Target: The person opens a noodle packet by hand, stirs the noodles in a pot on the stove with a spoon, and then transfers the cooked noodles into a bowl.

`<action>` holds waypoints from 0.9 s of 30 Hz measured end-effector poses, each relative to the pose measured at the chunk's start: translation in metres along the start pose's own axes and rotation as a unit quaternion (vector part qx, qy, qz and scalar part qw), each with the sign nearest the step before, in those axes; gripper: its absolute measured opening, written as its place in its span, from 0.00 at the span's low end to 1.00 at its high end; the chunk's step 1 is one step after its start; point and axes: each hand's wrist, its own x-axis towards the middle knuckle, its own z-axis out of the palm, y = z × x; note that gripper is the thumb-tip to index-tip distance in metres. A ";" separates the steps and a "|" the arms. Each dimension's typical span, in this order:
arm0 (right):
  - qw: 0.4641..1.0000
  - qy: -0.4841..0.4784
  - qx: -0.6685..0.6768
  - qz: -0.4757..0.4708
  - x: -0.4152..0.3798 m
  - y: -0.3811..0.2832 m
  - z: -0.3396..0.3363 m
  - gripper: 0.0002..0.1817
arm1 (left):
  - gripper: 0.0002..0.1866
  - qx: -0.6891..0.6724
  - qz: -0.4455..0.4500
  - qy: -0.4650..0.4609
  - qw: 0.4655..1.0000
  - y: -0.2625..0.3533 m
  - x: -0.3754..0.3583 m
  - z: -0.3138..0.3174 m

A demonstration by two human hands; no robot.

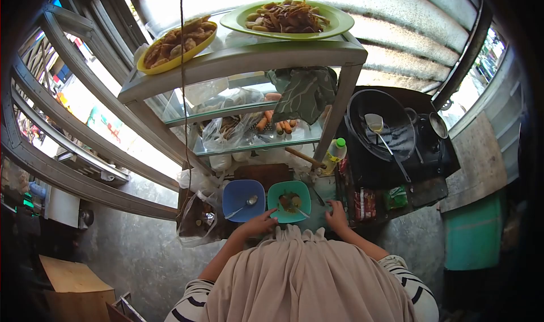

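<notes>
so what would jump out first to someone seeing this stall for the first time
Two plates of fried snacks on top of the glass cabinet: a green plate at top centre and a yellow plate to its left. Lower down, the left hand rests by a blue bowl and a teal bowl; a black wok sits at right.

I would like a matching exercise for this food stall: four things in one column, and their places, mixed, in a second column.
1. Round green plate of fried snacks
2. Black metal wok
3. Blue plastic bowl with spoon
4. Orange sausages

a. Glass shelf inside the cabinet
b. Cabinet top
c. Near the left hand
d. Stove, right side

Pairs: 1-b, 2-d, 3-c, 4-a
</notes>
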 end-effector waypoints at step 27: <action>0.943 0.268 -0.019 0.197 -0.210 0.060 -0.018 0.12 | 0.20 -0.039 0.137 0.042 0.989 0.060 0.038 0.027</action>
